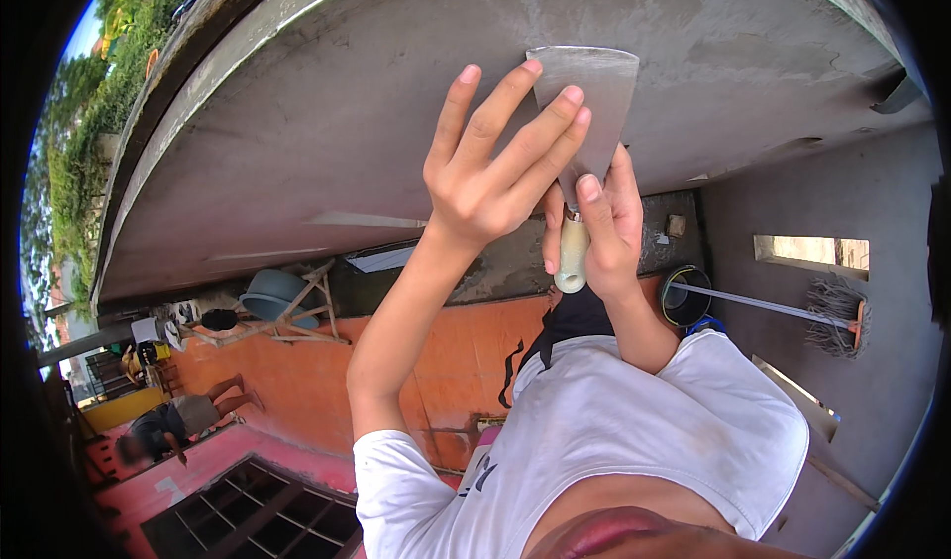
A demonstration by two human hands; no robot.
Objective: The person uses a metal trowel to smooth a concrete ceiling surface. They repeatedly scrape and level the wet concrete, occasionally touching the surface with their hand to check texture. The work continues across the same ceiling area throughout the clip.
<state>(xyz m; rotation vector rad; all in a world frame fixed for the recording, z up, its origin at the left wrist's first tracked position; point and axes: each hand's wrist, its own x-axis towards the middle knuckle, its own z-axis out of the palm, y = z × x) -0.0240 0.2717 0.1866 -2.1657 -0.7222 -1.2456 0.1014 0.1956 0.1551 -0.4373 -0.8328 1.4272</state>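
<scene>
white shirt (634, 410) below raised hands: right (604, 227) grips scraper (589, 103), left (495, 158) open.

Both arms raised; left hand (492, 158) spread, right hand (601, 224) clenched.

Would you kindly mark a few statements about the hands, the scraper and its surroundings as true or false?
1. The right hand grips the putty knife by its pale handle. True.
2. The left hand hangs free of the tool. False: its fingers press on the metal blade.
3. The blade lies against a grey concrete surface. True.
4. The person wears a black shirt. False: the T-shirt is white.
5. A mop lies near a dark bucket. True.
</scene>
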